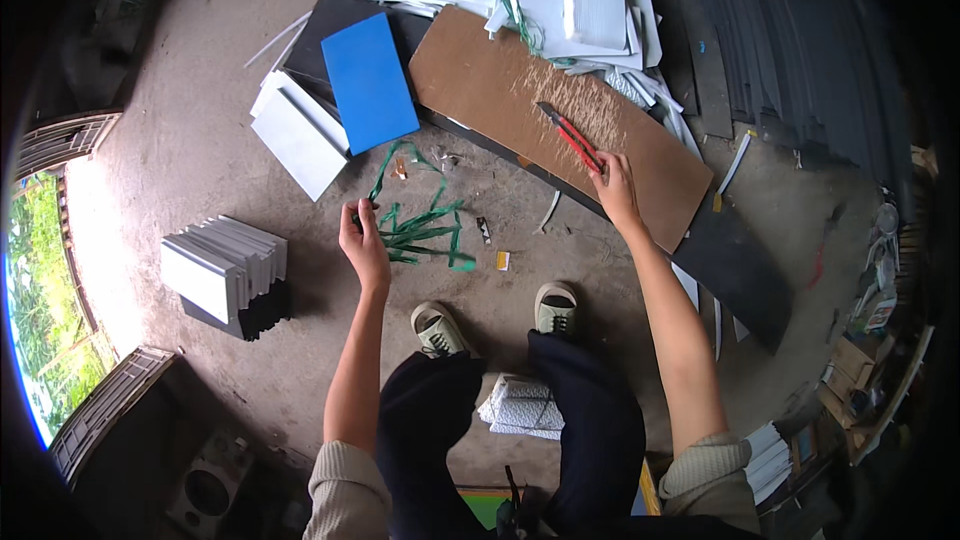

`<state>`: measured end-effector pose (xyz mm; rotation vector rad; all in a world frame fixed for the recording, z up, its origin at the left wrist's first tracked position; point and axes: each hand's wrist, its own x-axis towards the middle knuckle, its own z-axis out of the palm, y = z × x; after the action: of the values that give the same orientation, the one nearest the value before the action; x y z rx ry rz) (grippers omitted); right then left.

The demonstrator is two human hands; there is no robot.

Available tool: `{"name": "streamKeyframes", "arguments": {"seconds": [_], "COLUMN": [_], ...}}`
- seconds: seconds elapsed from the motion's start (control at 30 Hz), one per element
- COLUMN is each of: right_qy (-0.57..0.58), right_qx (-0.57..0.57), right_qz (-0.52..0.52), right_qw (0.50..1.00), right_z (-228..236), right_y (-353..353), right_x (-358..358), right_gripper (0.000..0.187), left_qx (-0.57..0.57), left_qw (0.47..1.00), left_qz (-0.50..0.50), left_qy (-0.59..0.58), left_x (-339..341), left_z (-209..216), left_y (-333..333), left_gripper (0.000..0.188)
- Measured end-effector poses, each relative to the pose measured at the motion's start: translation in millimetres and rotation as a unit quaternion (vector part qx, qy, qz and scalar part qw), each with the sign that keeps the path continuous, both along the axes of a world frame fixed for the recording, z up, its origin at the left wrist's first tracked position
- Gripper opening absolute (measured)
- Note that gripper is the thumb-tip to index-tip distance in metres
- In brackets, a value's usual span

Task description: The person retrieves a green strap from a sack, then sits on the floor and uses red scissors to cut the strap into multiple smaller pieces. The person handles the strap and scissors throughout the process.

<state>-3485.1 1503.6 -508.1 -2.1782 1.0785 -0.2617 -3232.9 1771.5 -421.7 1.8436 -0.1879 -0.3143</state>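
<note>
My left hand (pixel 366 246) hides part of the green strands (pixel 425 227); my right hand (pixel 616 188) covers the rear of the red cutter (pixel 574 140). White offcuts (pixel 542 12) run past the top edge. My trousers (pixel 602 402) partly hide a white stack (pixel 525 414).

Floor (pixel 225 80): bare, grey-brown, stained. Opening (pixel 85 230) at left: bright daylight, green foliage (pixel 45 310) outside, barred panels (pixel 112 400) either side. Lower left: grey speaker-like box (pixel 208 488). Right edge: cluttered wooden shelving (pixel 897 402). Corners: deep shadow.
</note>
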Motion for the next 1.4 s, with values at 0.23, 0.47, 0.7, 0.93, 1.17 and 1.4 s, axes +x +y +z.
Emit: {"name": "streamKeyframes", "arguments": {"seconds": [0.23,0.47,0.7,0.93,1.17,1.4], "right_qy": [0.035,0.016,-0.213,-0.286,-0.383,-0.407], "right_qx": [-0.261,-0.267,0.358,0.422,0.327,0.359], "right_qz": [0.008,0.04,-0.042,0.144,0.173,0.246], "right_qw": [0.965,0.963,0.908,0.848,0.846,0.803], "right_z": [-126.6,-136.9,-80.1,68.3,166.7,209.3], "right_y": [4.6,-3.0,50.2,139.0,164.5,196.6], "right_x": [37.7,31.8,70.5,116.9,127.0,107.0], "right_gripper": [0.044,0.037,0.026,0.036,0.041,0.036], "left_qx": [0.033,0.033,-0.193,-0.353,-0.4,-0.432], "left_qw": [0.991,0.981,0.969,0.928,0.911,0.895], "left_qz": [-0.127,-0.181,-0.151,-0.115,-0.074,-0.087], "left_qy": [0.001,-0.059,0.025,0.029,-0.064,-0.065], "left_x": [31.0,45.2,42.9,21.1,-20.3,-56.5], "left_z": [-142.1,-150.2,-61.3,113.0,226.8,215.7], "left_y": [-3.6,20.4,30.8,38.4,62.0,85.9], "left_gripper": [0.023,0.021,0.017,0.015,0.017,0.021]}}
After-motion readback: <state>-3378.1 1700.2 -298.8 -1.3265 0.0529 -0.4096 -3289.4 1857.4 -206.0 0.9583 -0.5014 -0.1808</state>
